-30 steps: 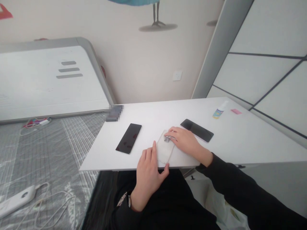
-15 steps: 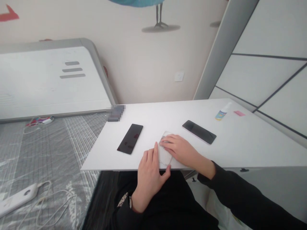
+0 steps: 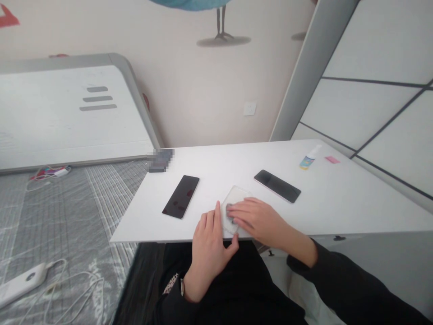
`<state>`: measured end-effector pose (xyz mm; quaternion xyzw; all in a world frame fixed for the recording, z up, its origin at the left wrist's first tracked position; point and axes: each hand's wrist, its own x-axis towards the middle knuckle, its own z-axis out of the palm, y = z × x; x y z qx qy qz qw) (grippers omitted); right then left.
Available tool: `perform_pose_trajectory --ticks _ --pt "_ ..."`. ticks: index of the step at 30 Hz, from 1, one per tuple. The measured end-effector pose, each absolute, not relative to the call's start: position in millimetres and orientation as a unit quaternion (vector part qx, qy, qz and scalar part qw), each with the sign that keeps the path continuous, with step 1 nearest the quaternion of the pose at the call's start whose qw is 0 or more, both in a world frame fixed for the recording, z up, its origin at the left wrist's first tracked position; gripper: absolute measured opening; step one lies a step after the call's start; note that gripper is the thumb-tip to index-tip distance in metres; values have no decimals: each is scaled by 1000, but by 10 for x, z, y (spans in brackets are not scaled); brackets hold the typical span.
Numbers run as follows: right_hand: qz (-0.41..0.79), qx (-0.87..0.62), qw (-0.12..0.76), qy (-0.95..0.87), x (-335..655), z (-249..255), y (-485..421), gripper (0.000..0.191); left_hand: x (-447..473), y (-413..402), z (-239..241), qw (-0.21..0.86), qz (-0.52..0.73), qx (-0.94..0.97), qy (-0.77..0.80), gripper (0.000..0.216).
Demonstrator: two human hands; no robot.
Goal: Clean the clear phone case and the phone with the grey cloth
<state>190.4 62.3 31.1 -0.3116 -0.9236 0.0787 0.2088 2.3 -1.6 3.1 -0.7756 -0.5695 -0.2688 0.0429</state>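
Clear case (image 3: 233, 198): lies flat at the near edge of the table (image 3: 338, 198), about midway along it, its far end bare and its near half covered by hands. Left hand (image 3: 211, 239): fingers extended, thumb and index bracketing the case's near corner, pinning it to the table without closing on it. Right hand (image 3: 257, 216): laid flat, fingertips pressing a small grey cloth (image 3: 231, 215) onto the case; most of the cloth is hidden under the fingers. Progress, by judgement: wiping under way at the near end; how clean the case is cannot be told. 2 dark phones lie screen-up: 1 phone (image 3: 181, 196) to the left, 1 phone (image 3: 277, 185) to the right, both clear of the hands. Spray bottle (image 3: 309, 158) and pink slip (image 3: 332, 159): far right corner, well apart. Nothing obstructs the case.
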Motion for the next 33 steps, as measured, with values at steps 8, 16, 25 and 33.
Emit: perform_pose_trajectory --ticks 8,16,25,33 --pt "130 -263 207 -933 1980 307 518 30 15 -10 3 32 -260 -777 -573 90" --pt "123 -303 217 -920 2097 276 567 38 27 -9 23 37 -260 -773 -578 86" --pt "128 -307 217 -918 2102 250 565 44 32 -6 22 36 -254 -773 -581 86" --pt "81 -368 222 -899 2044 235 607 45 36 -11 12 31 -261 -766 -587 83"
